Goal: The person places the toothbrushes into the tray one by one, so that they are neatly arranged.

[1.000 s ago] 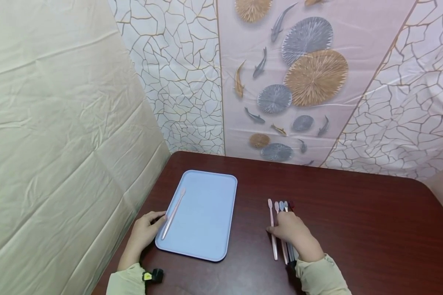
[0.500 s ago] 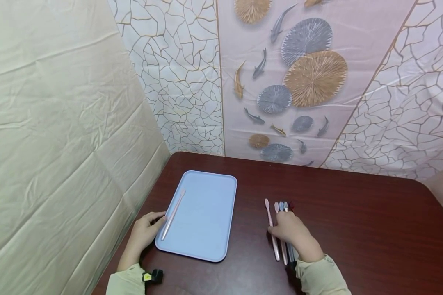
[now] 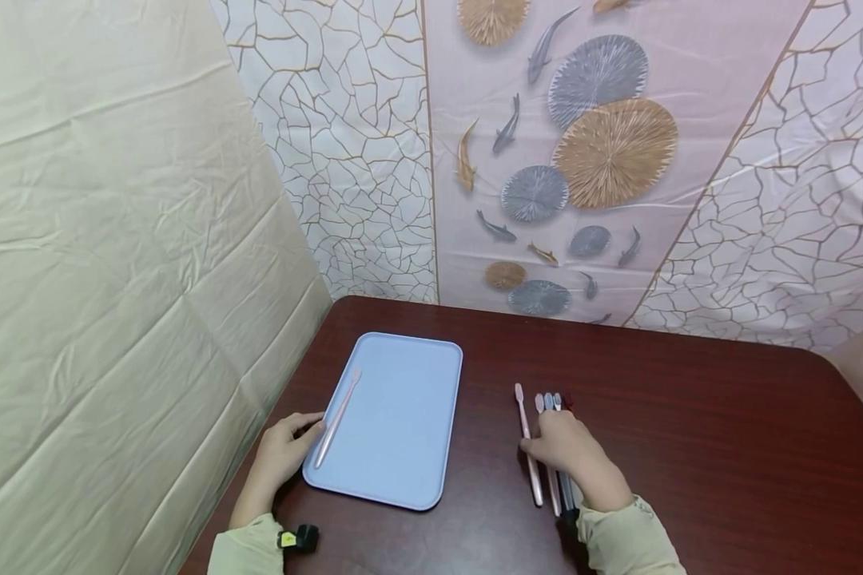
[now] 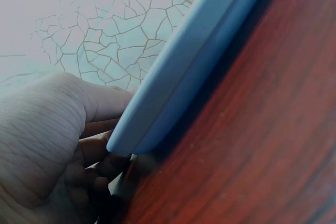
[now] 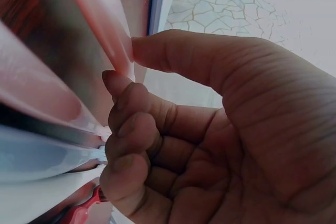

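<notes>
My left hand (image 3: 282,454) holds the left rim of a light blue tray (image 3: 395,415); in the left wrist view the thumb lies on the rim (image 4: 152,95) and the other fingers curl beside and under it. A pink toothbrush (image 3: 337,423) lies along the tray's left side. To the right of the tray, my right hand (image 3: 571,449) pinches another pink toothbrush (image 3: 534,479) by its handle between thumb and forefinger, clearest in the right wrist view. Several more toothbrushes (image 3: 554,489) lie side by side under this hand, partly hidden by it.
The dark red-brown table (image 3: 712,447) extends to the right of the toothbrushes. A beige cloth wall (image 3: 187,319) runs close along the left side, and a patterned cloth (image 3: 381,200) hangs behind the table. A black wrist strap piece (image 3: 306,538) sits at the left sleeve.
The pinched toothbrush has shifted slightly left at its head, away from the others, its tilt changing a little. The right hand barely moves; the left hand and tray stay put.
</notes>
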`<state>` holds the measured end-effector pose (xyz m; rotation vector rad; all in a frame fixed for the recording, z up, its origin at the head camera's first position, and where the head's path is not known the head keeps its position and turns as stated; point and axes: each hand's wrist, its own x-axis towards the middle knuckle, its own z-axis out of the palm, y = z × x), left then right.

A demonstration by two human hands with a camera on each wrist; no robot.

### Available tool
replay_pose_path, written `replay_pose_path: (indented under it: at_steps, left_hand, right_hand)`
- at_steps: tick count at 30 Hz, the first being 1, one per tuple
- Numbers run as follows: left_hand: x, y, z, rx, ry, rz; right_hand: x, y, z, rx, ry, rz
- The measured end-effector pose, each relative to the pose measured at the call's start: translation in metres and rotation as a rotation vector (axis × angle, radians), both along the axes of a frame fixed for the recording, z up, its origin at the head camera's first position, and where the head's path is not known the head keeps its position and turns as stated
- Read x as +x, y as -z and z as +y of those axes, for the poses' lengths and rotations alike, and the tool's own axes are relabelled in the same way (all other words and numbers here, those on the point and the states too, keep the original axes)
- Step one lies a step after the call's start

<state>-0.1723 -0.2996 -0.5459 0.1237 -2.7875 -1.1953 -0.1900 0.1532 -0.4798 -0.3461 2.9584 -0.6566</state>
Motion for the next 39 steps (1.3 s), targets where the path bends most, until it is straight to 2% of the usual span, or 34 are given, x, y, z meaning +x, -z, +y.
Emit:
replay_pose_path:
  at_steps: [13,18,31,39]
  left_hand:
    - [-0.001,0.000,0.003,0.016,0.006,0.010]
    - [-0.001,0.000,0.002,0.018,0.007,0.007]
    - [0.001,-0.001,0.000,0.000,0.001,0.005]
    - [0.002,-0.001,0.000,0.003,0.007,0.011]
  right_hand:
    - [0.000,-0.010,-0.011,-0.013,-0.024,-0.025]
    - [-0.001,-0.013,-0.017,-0.025,-0.040,-0.006]
    - [-0.005,-0.019,-0.044,-0.030,-0.089,0.019]
    - [-0.003,-0.022,-0.056,-0.035,-0.085,0.006]
